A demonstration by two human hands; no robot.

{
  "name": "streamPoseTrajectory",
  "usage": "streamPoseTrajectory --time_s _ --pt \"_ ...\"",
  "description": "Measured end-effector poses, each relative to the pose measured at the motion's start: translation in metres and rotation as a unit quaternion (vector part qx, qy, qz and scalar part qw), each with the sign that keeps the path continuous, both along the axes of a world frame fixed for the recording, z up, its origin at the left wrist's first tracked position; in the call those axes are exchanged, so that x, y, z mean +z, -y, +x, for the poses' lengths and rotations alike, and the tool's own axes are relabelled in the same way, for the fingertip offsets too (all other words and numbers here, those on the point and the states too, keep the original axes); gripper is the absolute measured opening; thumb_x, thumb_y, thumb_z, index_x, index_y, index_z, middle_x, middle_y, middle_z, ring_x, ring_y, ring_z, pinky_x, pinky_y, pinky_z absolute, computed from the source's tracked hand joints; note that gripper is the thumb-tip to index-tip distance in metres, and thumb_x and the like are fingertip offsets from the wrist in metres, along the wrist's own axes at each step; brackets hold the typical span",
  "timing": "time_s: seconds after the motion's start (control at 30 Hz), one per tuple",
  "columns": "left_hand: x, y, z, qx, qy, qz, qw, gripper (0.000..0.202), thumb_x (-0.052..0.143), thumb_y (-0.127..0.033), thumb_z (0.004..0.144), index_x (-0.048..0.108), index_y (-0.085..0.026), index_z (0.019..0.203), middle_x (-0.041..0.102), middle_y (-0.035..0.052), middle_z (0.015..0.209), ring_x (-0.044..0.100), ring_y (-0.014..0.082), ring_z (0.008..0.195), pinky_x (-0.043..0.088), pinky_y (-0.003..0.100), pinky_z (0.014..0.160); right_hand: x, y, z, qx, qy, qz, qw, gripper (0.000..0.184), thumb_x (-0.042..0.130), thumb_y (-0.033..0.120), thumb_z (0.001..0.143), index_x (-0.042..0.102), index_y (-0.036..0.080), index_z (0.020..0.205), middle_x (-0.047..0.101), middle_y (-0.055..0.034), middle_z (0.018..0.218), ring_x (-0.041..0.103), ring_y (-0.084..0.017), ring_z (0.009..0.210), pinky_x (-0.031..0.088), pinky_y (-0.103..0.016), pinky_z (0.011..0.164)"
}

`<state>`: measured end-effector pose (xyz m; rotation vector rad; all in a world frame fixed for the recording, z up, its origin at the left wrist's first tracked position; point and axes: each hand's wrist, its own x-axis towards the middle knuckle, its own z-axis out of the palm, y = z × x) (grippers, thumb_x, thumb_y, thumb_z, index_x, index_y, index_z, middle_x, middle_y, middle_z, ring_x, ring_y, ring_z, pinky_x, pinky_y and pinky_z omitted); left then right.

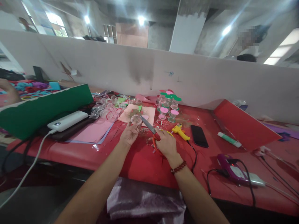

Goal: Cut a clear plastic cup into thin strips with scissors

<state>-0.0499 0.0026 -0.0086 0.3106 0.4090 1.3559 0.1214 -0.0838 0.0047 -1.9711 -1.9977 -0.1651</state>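
Note:
My left hand (129, 133) is closed on a small clear plastic cup (136, 119), held just above the red table (140, 158). My right hand (166, 143) grips red-handled scissors (149, 127), fingers through the loops. The grey blades point up and left and meet the cup's rim. Small plastic scraps lie on the table under both hands. A brown bead bracelet (178, 167) sits on my right wrist.
Several clear cups (106, 107) and pink paper sheets (93, 132) lie left. Pink and green decorated cups (168, 107) stand behind. A yellow glue gun (179, 131), black phone (199, 136), glue stick (229, 139), purple tool (231, 170), white power bank (67, 120), and green board (44, 107) surround the work spot.

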Motion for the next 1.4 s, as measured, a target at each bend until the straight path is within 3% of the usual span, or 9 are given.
streamPoseTrajectory --time_s 0.4,0.67,1.07,1.23,1.4 --pt "-0.0019 -0.0009 0.0010 0.014 -0.008 0.007 1.000 0.032 0.051 0.007 0.077 0.057 -0.019 0.095 0.066 0.0059 0.109 0.064 0.0157 0.105 0.056 0.023 0.080 0.0009 0.0011 -0.0024 -0.004 0.011 0.005 1.000 0.054 0.047 0.057 0.089 0.050 0.027 0.134 0.064 -0.0082 0.114 0.061 -0.022 0.099 0.045 -0.030 0.083" --pt "0.0019 0.0008 0.0034 0.041 -0.029 -0.034 0.998 0.032 0.053 0.010 0.075 0.056 -0.018 0.088 0.067 0.0025 0.095 0.067 0.0111 0.089 0.055 0.020 0.074 0.0015 0.0010 -0.0039 0.003 0.008 -0.009 1.000 0.053 0.051 0.051 0.088 0.048 0.027 0.136 0.061 -0.0083 0.120 0.060 -0.022 0.102 0.045 -0.032 0.088" --pt "0.0005 -0.0005 0.0016 0.031 -0.026 -0.029 0.999 0.027 0.054 0.004 0.078 0.057 -0.019 0.091 0.067 0.0051 0.103 0.066 0.0137 0.097 0.055 0.022 0.078 -0.0001 0.0012 -0.0025 -0.006 0.062 -0.029 0.998 0.050 0.051 0.035 0.089 0.043 0.030 0.138 0.063 -0.0063 0.116 0.063 -0.021 0.094 0.048 -0.029 0.074" --pt "0.0013 -0.0027 -0.0005 0.031 -0.017 -0.023 0.999 0.023 0.051 0.003 0.080 0.057 -0.017 0.090 0.068 0.0041 0.094 0.068 0.0126 0.090 0.055 0.023 0.079 -0.0020 0.0013 -0.0030 0.009 0.063 -0.028 0.998 0.049 0.045 0.042 0.093 0.041 0.028 0.139 0.064 -0.0070 0.113 0.065 -0.021 0.092 0.048 -0.029 0.073" --pt "0.0033 -0.0020 -0.0012 0.016 -0.023 -0.047 0.999 0.018 0.053 -0.005 0.082 0.059 -0.015 0.095 0.067 0.0073 0.092 0.067 0.0140 0.083 0.055 0.020 0.067 -0.0006 0.0024 -0.0051 0.015 0.053 -0.057 0.997 0.054 0.040 0.052 0.094 0.038 0.027 0.141 0.064 -0.0095 0.113 0.066 -0.021 0.091 0.048 -0.028 0.072"
